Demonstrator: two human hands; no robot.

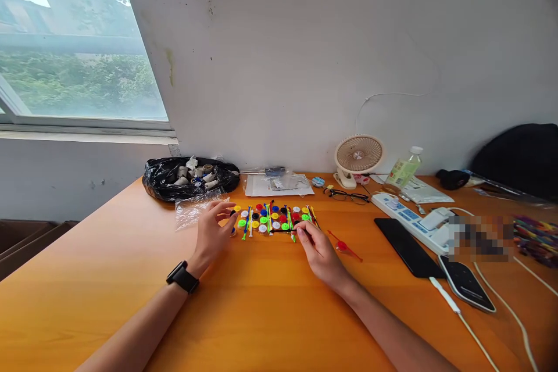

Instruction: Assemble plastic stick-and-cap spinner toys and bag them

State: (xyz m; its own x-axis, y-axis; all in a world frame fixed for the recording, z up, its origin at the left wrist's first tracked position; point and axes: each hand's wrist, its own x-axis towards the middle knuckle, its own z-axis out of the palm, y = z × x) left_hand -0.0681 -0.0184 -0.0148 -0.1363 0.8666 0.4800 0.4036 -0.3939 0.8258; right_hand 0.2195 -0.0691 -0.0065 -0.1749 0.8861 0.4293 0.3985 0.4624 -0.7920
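A cluster of small round coloured discs and thin coloured sticks lies on the orange table. My left hand, with a black watch on the wrist, rests at the cluster's left end, fingertips touching the pieces there. At the right end my right hand has its fingertips on a dark stick and disc. Whether either hand pinches a piece is too small to tell. A loose red disc on a stick lies just right of my right hand.
A black plastic bag of spools and a clear plastic bag sit behind the left hand. To the right are glasses, a small fan, a bottle, a power strip, two phones and cables.
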